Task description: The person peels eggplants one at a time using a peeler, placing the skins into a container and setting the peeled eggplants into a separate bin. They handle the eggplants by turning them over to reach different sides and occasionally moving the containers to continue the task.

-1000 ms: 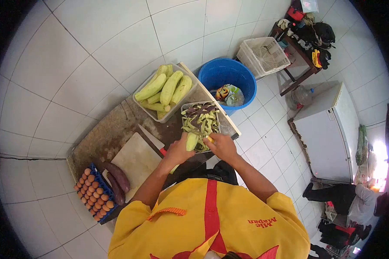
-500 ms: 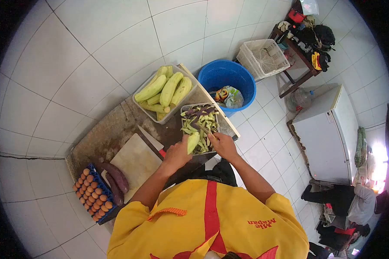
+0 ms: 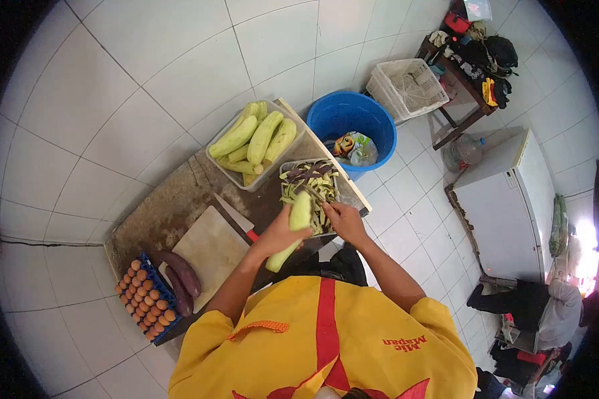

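Observation:
My left hand [image 3: 283, 234] is wrapped round the middle of a pale, peeled eggplant [image 3: 301, 211], whose lower end sticks out below the palm. Closed on a slim tool that looks like a peeler [image 3: 315, 195], my right hand [image 3: 345, 223] is just right of the eggplant's upper end; the blade is too small to make out. Both hands are over the near side of a clear tub [image 3: 338, 187] filled with green and purple peels [image 3: 318, 178]. Behind it, several peeled eggplants [image 3: 259, 136] lie in a larger clear container [image 3: 214, 159].
A knife [image 3: 231, 214] with a red handle lies beside a white cutting board [image 3: 206, 249]. Purple eggplants [image 3: 182, 272] and a blue tray of eggs [image 3: 143, 299] are at the counter's left. A blue bin [image 3: 384, 143] and white crate [image 3: 409, 90] stand beyond the counter.
The eggplant in my left hand has turned and shifted, so more of its length shows above and below the hand. My right hand has barely moved.

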A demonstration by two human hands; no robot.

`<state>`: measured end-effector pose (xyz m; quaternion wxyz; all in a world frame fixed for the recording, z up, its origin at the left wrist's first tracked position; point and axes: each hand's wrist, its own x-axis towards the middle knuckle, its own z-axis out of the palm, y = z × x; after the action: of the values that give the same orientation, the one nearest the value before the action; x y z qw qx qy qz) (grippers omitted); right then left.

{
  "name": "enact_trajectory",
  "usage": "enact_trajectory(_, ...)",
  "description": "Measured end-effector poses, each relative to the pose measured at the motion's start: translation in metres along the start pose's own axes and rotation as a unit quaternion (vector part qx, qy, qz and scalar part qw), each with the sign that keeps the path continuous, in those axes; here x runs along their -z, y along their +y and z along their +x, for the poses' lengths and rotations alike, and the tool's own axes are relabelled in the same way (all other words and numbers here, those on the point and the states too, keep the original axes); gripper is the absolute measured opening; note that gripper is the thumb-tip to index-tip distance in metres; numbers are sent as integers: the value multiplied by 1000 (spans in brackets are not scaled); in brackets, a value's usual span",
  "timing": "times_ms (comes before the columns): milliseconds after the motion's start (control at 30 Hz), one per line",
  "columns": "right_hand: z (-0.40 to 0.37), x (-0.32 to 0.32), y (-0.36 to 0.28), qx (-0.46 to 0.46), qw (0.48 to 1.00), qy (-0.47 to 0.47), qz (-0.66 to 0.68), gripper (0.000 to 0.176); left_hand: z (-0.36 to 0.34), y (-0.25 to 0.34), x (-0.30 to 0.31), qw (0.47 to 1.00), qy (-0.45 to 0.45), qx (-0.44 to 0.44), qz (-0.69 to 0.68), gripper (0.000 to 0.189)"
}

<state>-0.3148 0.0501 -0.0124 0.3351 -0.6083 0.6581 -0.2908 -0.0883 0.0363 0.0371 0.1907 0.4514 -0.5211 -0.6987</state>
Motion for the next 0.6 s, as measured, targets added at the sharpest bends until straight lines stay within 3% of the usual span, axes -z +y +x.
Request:
enact_trajectory(33,-2,3,-4,7,1000,-1,17,49,-1,8,-1,996,27,18,-80,43)
enact_trajectory(133,-16,18,-28,33,998,-15,58,45,20,-9,14,931,63,15,-358,55)
enact_trajectory(167,-22,26,-41,45,997,-27,64,43,28,-10,16,931,109,14,-347,69)
enact_trajectory(267,-34,41,-63,101,993,-64,24,36,42,3,15,869,95,-23,-485,61)
enact_trajectory(300,-36,45,-67,123,990,-75,1,34,48,3,15,861,78,-47,-501,65)
enact_trajectory(400,-44,51,-78,181,982,-47,-16,31,65,7,19,743,-73,-37,-665,66)
enact_trajectory(600,-51,55,-86,172,982,-19,-75,34,85,19,16,720,-65,-69,-688,66)
